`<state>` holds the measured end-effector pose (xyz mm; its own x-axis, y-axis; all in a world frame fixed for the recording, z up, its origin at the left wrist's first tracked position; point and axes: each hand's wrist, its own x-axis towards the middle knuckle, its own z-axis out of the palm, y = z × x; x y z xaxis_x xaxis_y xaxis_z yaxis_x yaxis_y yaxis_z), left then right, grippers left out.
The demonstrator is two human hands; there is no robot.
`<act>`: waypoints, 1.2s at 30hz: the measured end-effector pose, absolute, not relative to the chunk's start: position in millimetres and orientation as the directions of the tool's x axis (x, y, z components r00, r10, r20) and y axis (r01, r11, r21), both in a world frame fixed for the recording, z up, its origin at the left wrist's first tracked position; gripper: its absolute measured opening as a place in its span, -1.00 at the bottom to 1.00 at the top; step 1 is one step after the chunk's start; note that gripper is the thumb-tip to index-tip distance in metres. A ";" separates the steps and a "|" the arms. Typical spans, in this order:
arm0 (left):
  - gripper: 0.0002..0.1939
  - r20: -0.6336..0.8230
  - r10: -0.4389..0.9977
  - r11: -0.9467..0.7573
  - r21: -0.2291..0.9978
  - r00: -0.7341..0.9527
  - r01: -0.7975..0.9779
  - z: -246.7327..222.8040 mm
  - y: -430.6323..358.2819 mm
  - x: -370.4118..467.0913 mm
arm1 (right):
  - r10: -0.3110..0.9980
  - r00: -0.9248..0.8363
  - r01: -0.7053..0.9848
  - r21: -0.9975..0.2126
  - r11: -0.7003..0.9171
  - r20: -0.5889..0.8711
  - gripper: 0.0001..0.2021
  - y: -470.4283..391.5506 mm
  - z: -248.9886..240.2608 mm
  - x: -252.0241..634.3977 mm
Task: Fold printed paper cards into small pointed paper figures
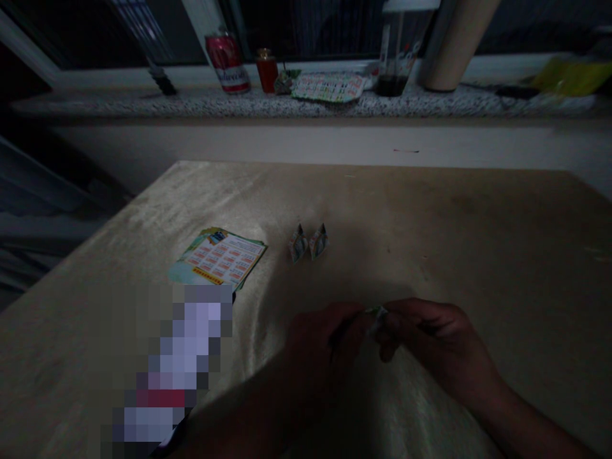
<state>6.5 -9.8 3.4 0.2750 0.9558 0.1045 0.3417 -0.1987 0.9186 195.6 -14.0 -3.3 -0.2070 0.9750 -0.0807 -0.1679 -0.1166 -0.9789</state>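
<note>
A small folded piece of paper (377,317) is pinched between my two hands above the table's front half. My left hand (327,331) grips its left end, in deep shadow. From the right, my right hand (430,335) holds the other end between thumb and fingers. Beyond my hands, two small folded paper shapes (298,245) (318,242) stand side by side on the table (478,242). To their left lies a stack of printed paper cards (227,257) with red and yellow print.
A pixelated, bright object (179,363) lies at the front left. On the windowsill (129,105) stand a red can (227,64), a small red bottle (267,70), crumpled printed paper (329,87), a clear cup (394,64) and a tan cylinder (454,48). Something yellow (571,76) is at the right.
</note>
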 end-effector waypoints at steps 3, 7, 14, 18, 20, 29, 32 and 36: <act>-0.84 0.039 0.973 -0.084 0.977 0.228 0.194 1.7 -11.4 7.5 | 0.984 -0.173 -0.144 -0.988 -0.056 -0.030 -0.90 -13.4 0.3 194.9; -0.86 -0.017 0.974 0.022 1.000 0.224 -0.018 -2.6 -11.8 7.5 | 0.990 -0.110 -0.075 -0.994 0.081 0.089 -0.84 -13.8 3.4 195.1; -0.75 0.233 0.930 -0.242 0.970 0.285 -0.003 -5.0 -13.4 1.5 | 0.953 -0.048 0.069 -0.951 0.302 0.299 -0.54 -16.1 7.8 198.1; -0.77 0.327 0.895 -0.343 0.939 0.303 -0.002 -7.4 -14.0 -0.5 | 0.935 -0.088 0.046 -0.936 0.348 0.343 -0.44 -18.6 6.5 199.5; -0.77 0.368 0.878 -0.390 0.921 0.307 0.010 -7.7 -14.1 -1.2 | 0.926 -0.096 0.071 -0.925 0.373 0.365 -0.45 -18.9 5.7 200.6; -0.77 0.399 0.851 -0.441 0.896 0.340 0.052 -3.5 -13.9 -3.2 | 0.856 -0.135 0.192 -0.835 0.516 0.499 -0.77 -18.6 5.2 203.7; -0.74 0.449 0.859 -0.468 0.883 0.246 0.021 -3.6 -12.2 -0.1 | 0.849 -0.148 0.212 -0.822 0.528 0.507 -0.76 -19.5 6.0 203.8; -0.81 0.469 0.860 -0.476 0.879 0.200 -0.014 -2.5 -9.9 3.6 | 0.865 -0.139 0.193 -0.844 0.501 0.482 -0.75 -20.4 6.5 203.8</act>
<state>3.6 -9.9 -2.5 0.2005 0.8603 0.4687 -0.0145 -0.4757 0.8795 203.8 -20.4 6.5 -0.1393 0.8651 0.4818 0.1934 0.5010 -0.8436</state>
